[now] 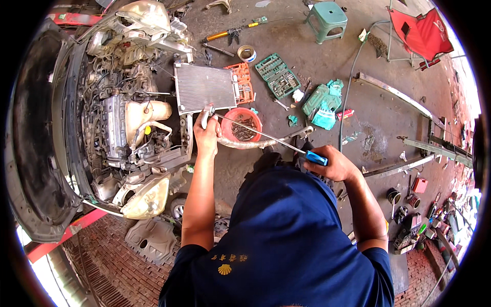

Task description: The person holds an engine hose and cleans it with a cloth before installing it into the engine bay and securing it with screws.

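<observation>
The right hand's (333,162) fingers are curled tightly round the blue plastic handle of a long-shafted tool (317,158), right of centre in the frame. Its thin, straight metal shaft slants up-left to the left hand (206,134), whose fingers close on a pale, smooth, rounded piece (205,119); whether shaft and piece touch, I cannot tell.

Beneath the shaft, at centre, a round red plastic basin (258,123) holds a loose heap of dark metal bolts (244,135). A curved, dull metal bar (245,145) passes just below it.

Above the basin, a flat radiator (202,87) with fine ridges partly covers an orange case (242,68) of tools. Further right, a green case (276,77) lies open, metal sockets seated in its moulded halves; near it, another green case (313,100) has crumpled turquoise gloves (324,117) on it.

At left, a car's engine bay (115,128) shows ribbed hoses and grimy cast metal.
</observation>
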A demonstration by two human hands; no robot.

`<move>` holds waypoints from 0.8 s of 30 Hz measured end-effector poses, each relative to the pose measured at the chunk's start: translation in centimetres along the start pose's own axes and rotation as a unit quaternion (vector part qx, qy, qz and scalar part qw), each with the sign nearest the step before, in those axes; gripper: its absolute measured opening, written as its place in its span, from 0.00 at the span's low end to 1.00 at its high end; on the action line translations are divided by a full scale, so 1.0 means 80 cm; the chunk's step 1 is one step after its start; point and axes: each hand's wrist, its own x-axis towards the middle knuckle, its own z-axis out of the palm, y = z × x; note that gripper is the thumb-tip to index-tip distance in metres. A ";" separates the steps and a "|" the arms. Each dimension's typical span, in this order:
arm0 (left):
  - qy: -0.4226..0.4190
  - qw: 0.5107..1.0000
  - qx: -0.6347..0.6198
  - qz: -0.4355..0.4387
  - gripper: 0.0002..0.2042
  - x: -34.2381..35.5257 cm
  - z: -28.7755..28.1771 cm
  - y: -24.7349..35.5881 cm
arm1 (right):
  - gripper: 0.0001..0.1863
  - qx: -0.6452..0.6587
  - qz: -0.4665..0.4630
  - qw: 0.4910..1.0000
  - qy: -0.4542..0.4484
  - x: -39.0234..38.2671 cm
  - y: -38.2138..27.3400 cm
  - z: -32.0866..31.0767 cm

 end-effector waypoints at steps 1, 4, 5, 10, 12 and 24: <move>0.002 1.000 -0.002 0.001 0.23 0.001 0.000 0.000 | 0.20 0.016 -0.004 1.000 -0.005 0.000 0.000 -0.001; 0.005 1.000 -0.018 0.008 0.23 0.004 0.000 0.001 | 0.19 0.019 0.006 1.000 -0.013 0.000 -0.002 -0.003; 0.008 1.000 0.001 0.006 0.22 0.005 0.001 0.001 | 0.19 0.015 0.016 1.000 -0.019 0.000 -0.003 -0.004; 0.011 0.999 0.053 -0.002 0.21 0.004 0.004 -0.001 | 0.20 0.011 0.008 0.999 -0.029 -0.001 -0.007 -0.005; 0.014 0.998 0.054 -0.001 0.21 0.005 0.004 -0.002 | 0.20 -0.001 0.007 0.999 -0.032 -0.001 -0.007 -0.006; 0.096 0.995 -0.007 0.013 0.04 0.021 -0.012 -0.017 | 0.20 0.002 -0.063 0.997 -0.042 -0.016 0.025 -0.005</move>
